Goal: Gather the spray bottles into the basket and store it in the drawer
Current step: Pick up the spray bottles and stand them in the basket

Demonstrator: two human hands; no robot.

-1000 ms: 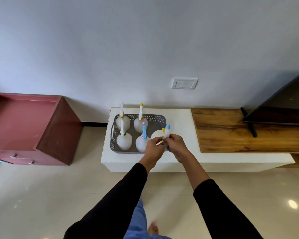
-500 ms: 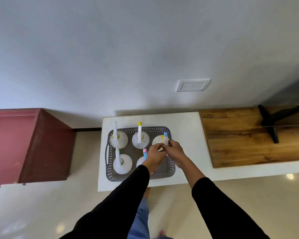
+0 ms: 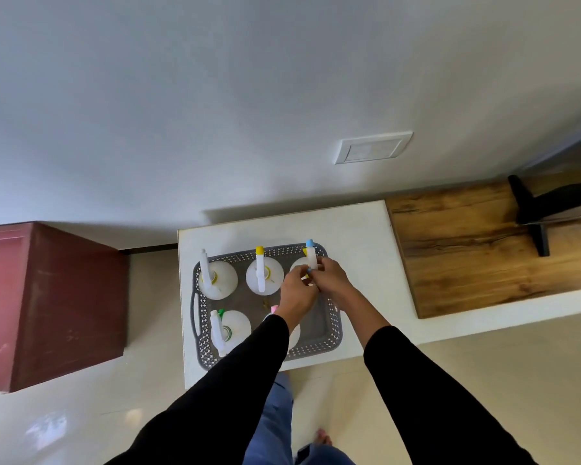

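A grey perforated basket [image 3: 332, 333] sits on the white cabinet top [image 3: 349, 236] and holds several white spray bottles. A white-tipped bottle [image 3: 217, 278] and a yellow-tipped bottle [image 3: 262, 275] stand in the back row, a green-trimmed bottle [image 3: 230, 328] at the front left. A pink-tipped bottle [image 3: 274, 309] is mostly hidden under my left arm. Both my left hand [image 3: 296, 290] and my right hand [image 3: 331, 275] grip the blue-tipped bottle [image 3: 310, 255], which stands at the basket's back right corner.
A dark red cabinet [image 3: 64, 303] stands on the floor to the left. A wooden shelf [image 3: 477, 256] with a black TV stand leg [image 3: 534, 216] adjoins the white top on the right. A wall socket plate [image 3: 373, 147] is above. My feet show on the tiled floor.
The camera has tilted further down and moved closer, so the basket appears larger and lower. Both hands stay on the blue-tipped bottle over the basket's back right corner.
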